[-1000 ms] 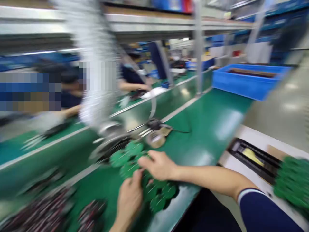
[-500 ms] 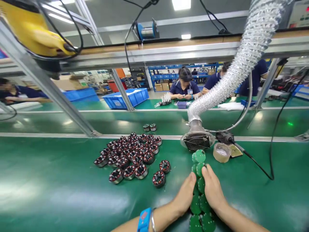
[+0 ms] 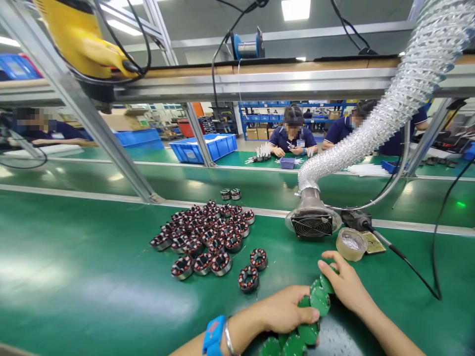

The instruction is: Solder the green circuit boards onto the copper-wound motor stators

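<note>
My left hand lies curled over a heap of round green circuit boards on the green bench, fingers closed around some of them. My right hand rests on the far side of the same heap, its fingers pressed against the upper boards. A blue wristband and a metal bangle sit on my left wrist. Just left of my hands lies a pile of several wound copper stator coils, with two loose ones nearest the boards.
A fume extractor fan with a silver flexible hose stands behind my hands. Beside it are a tape roll, a soldering iron and black cable. Other people sit at benches beyond, with blue bins. A yellow tool hangs overhead.
The view swung from the bench's right end to straight ahead. My hands have gathered the row of green boards into a heap and pulled it closer to me.
</note>
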{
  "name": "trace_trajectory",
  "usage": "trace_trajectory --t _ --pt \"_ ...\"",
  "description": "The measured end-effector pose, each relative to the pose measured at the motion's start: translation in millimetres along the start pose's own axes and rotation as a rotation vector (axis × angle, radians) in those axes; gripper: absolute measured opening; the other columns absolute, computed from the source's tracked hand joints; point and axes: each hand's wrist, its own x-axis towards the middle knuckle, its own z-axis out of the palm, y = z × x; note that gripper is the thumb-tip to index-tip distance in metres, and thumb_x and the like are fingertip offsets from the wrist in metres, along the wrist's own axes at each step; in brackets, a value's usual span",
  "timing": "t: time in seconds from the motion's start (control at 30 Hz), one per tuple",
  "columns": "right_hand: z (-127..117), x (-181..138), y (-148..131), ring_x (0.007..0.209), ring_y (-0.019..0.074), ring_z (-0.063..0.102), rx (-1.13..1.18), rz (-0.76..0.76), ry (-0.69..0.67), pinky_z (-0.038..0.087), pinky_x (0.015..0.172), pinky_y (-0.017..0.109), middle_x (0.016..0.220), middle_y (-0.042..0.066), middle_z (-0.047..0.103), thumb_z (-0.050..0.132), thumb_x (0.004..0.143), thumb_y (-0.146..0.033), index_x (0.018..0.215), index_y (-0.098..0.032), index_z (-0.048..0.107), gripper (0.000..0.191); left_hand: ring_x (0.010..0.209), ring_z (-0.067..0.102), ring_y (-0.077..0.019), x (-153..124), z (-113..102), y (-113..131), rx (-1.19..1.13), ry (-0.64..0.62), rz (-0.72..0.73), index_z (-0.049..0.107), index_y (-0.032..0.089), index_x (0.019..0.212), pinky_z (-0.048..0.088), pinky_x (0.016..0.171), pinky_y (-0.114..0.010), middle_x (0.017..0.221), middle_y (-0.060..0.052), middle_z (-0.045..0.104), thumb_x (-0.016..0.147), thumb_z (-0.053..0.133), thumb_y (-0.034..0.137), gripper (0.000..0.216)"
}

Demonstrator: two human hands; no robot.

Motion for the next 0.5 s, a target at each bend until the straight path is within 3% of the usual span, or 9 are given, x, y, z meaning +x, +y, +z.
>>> trace_trajectory --t 0.07,0.17,0.37,0.5 --pt "4.9 1.4 2.0 0.053 0.0142 0.05 -0.1 -0.091 -0.023 0.038 0.055 0.027 0.056 -0.004 0.053 0.053 0.086 -0.055 0.07 -0.022 0.056 0.037 0.047 0.056 -0.0172 5.0 4.4 -6.2 -0.008 0.056 -0.012 0.053 0.021 0.079 0.05 0.061 -0.036 0.051 0.004 0.052 0.07 0.065 0.062 0.044" --pt "14.5 3.1 11.1 0.055 0.0159 0.05 -0.231 -0.195 0.003 0.036 0.058 0.029 0.058 -0.001 0.054 0.049 0.088 -0.055 0.07 -0.023 0.056 0.038 0.042 0.052 -0.0176 13.2 6.3 -12.4 0.129 0.218 0.036 0.054 0.021 0.069 0.048 0.053 -0.033 0.043 0.003 0.048 0.077 0.053 0.07 0.049" --pt "12.2 20.9 30.5 0.063 0.0194 0.049 -0.397 -0.388 0.028 0.039 0.066 0.033 0.059 0.003 0.053 0.042 0.092 -0.056 0.059 -0.023 0.053 0.048 0.04 0.033 -0.0112 9.9 -11.5 -7.1 0.285 0.399 0.098 0.051 0.021 0.056 0.032 0.045 -0.024 0.04 0.006 0.031 0.077 0.06 0.059 0.045" --pt "2.8 23.3 31.6 0.09 0.0277 0.058 -0.461 -0.505 0.093 0.043 0.083 0.044 0.094 0.01 0.068 0.044 0.089 -0.06 0.088 -0.026 0.072 0.044 0.043 0.028 -0.0102 5.7 -15.1 -0.7 0.387 0.422 0.105 0.044 0.02 0.053 0.029 0.046 -0.024 0.045 0.005 0.034 0.083 0.054 0.041 0.038"
